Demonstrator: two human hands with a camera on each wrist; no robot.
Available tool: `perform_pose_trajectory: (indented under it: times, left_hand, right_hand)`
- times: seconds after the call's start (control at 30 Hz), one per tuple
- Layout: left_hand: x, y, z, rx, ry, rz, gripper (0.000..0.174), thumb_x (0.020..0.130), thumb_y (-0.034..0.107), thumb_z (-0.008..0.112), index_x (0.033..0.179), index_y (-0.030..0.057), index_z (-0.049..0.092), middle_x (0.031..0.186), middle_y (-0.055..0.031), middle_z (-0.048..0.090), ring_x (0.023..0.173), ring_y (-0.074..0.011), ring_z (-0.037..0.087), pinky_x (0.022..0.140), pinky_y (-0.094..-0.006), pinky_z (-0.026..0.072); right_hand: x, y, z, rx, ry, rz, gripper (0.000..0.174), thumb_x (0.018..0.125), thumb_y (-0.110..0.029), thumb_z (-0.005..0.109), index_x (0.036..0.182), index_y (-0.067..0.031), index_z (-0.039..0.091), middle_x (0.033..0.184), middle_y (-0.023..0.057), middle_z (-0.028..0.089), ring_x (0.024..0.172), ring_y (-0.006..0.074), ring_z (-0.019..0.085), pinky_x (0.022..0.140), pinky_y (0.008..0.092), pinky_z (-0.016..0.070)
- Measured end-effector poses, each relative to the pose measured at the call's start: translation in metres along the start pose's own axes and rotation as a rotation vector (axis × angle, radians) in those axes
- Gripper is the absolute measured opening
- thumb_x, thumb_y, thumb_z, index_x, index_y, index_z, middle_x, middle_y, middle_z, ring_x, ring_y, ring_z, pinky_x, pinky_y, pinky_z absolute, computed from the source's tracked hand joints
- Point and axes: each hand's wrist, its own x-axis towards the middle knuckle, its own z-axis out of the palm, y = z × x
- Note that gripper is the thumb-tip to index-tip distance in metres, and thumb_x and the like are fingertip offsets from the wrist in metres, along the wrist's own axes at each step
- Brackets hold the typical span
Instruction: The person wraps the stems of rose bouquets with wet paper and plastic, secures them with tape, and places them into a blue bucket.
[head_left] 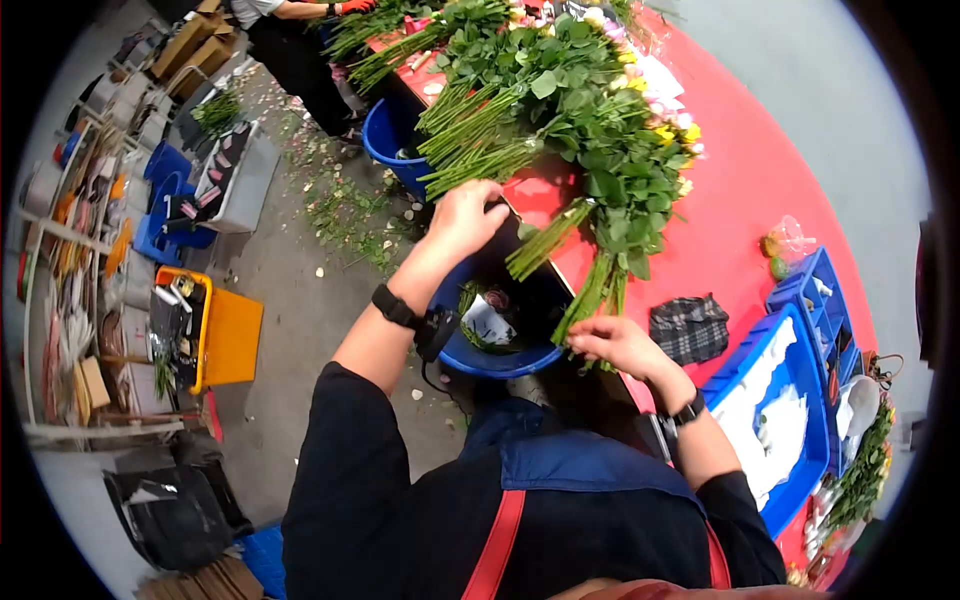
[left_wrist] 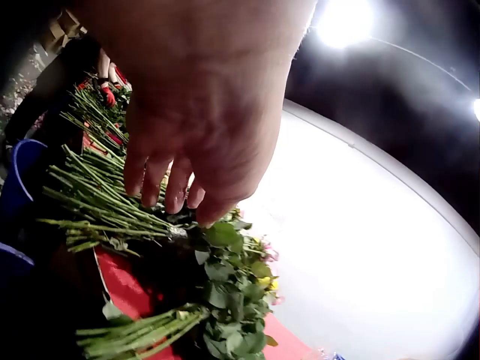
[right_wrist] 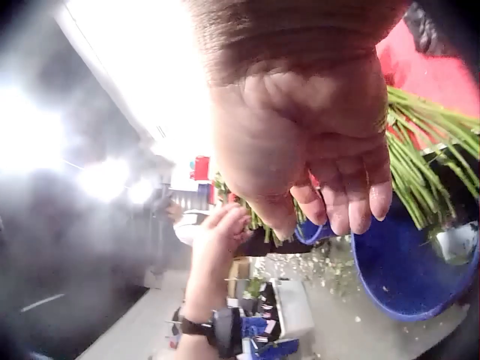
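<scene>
Both my hands are loose, with nothing in their grip: my left hand [head_left: 465, 218] hangs beside the cut ends of a stem bundle [head_left: 483, 168], fingers relaxed, and my right hand [head_left: 625, 350] hovers palm down by the tips of the nearest bunch [head_left: 600, 288], its fingers slack rather than wrapped round the stems; whether a fingertip brushes them, I cannot tell. The bunches lie in a row along the edge of the red table [head_left: 765, 230], blooms [head_left: 665, 133] turned inward and bare stems outward, which I judge spares the petals and leaves the stems easy for me to reach. A smaller bunch [head_left: 545, 240] lies between my hands, its ends jutting past the edge above the blue bucket [head_left: 500, 368], which holds greenery and something white, so scraps could drop there. The checked cloth [head_left: 690, 328] and blue tray [head_left: 818, 430] sit to my right, probably to keep them out of the stems' way
</scene>
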Motion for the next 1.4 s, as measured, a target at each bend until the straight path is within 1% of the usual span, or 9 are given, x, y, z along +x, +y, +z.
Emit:
perform_pose_trajectory:
  times: [0.27,0.43,0.6,0.77,0.93,1.0,1.23,1.27,1.4]
  left_hand:
    - [0.171,-0.116,0.005,0.233,-0.058,0.13,0.069,0.072,0.031,0.077,0.127,-0.0026,0.052,0.13,-0.0203,0.054,0.122,-0.0333,0.051,0.104,-0.038,0.0403]
    - [0.223,-0.151,0.035,0.138,-0.384,-0.101,0.081,0.068,0.036,0.081,0.131,-0.0036,0.048,0.113,-0.0198,0.065,0.105,-0.0271,0.063,0.091,-0.0354,0.0475]
    - [0.232,-0.168,0.056,0.165,-0.421,-0.139,0.078,0.069,0.038,0.079,0.132,0.0021,0.05,0.119,-0.0202,0.063,0.111,-0.0327,0.06,0.096,-0.038,0.0464]
    - [0.191,-0.129,0.039,0.366,0.217,0.428,0.048,0.075,0.031,0.075,0.111,0.0025,0.061,0.115,-0.0142,0.061,0.103,-0.0333,0.057,0.091,-0.0412,0.0445]
    - [0.144,-0.09,0.057,0.324,-0.222,0.293,0.064,0.074,0.041,0.077,0.119,-0.0006,0.059,0.111,-0.0198,0.065,0.107,-0.0352,0.058,0.09,-0.0402,0.047]
    - [0.152,-0.076,0.061,0.377,-0.464,-0.064,0.07,0.073,0.043,0.075,0.12,-0.0045,0.057,0.106,-0.0252,0.066,0.099,-0.0356,0.064,0.089,-0.0414,0.0492]
    - [0.117,-0.033,0.073,-0.19,-0.384,-0.094,0.029,0.073,0.027,0.071,0.085,0.0012,0.064,0.073,-0.0142,0.067,0.068,-0.03,0.065,0.066,-0.0367,0.0518]
    - [0.106,-0.032,0.088,-0.326,-0.423,-0.098,0.026,0.077,0.021,0.071,0.091,-0.0003,0.065,0.075,-0.006,0.066,0.068,-0.0117,0.059,0.065,-0.0276,0.0491]
    - [0.081,-0.005,0.142,-0.245,-0.35,0.014,0.03,0.074,0.024,0.077,0.091,0.0021,0.065,0.09,-0.01,0.067,0.075,-0.019,0.062,0.074,-0.0318,0.0505]
  right_hand:
    - [0.218,-0.041,0.004,0.24,0.275,-0.007,0.041,0.09,-0.022,0.065,0.122,0.0028,0.058,0.103,0.0048,0.066,0.09,0.0118,0.061,0.076,0.0256,0.0505]
    - [0.285,-0.031,0.012,0.258,0.539,-0.091,0.052,0.087,-0.026,0.07,0.127,0.0034,0.053,0.12,0.0116,0.062,0.103,0.0175,0.06,0.084,0.0282,0.05]
    - [0.245,-0.025,0.021,0.293,0.519,-0.155,0.048,0.081,-0.023,0.075,0.117,0.005,0.06,0.105,0.0133,0.067,0.094,0.0175,0.064,0.082,0.0298,0.052]
    - [0.124,0.01,-0.013,-0.324,0.962,-0.097,0.023,0.081,-0.017,0.07,0.097,-0.0019,0.067,0.089,0.0137,0.066,0.081,0.0257,0.067,0.074,0.0332,0.0534]
    - [0.066,0.077,-0.038,-0.193,1.173,0.289,0.056,0.078,-0.034,0.075,0.115,0.0041,0.058,0.112,0.0212,0.062,0.105,0.0288,0.061,0.092,0.0373,0.0482]
    - [0.074,0.074,-0.03,-0.378,1.142,0.274,0.065,0.076,-0.038,0.076,0.121,0.0048,0.055,0.121,0.0229,0.057,0.115,0.0324,0.055,0.099,0.039,0.0433]
    - [0.085,0.054,-0.026,-0.356,1.262,0.168,0.065,0.073,-0.04,0.077,0.119,0.0011,0.055,0.111,0.0212,0.059,0.106,0.0357,0.055,0.093,0.043,0.0432]
    - [0.085,0.059,-0.026,-0.328,1.29,0.186,0.07,0.07,-0.044,0.078,0.119,0.0014,0.055,0.112,0.0222,0.059,0.106,0.0364,0.055,0.093,0.0428,0.0435]
    - [0.079,0.053,-0.035,-0.138,1.064,0.314,0.089,0.064,-0.052,0.08,0.124,0.0062,0.049,0.115,0.0254,0.059,0.111,0.0378,0.056,0.097,0.0438,0.0432]
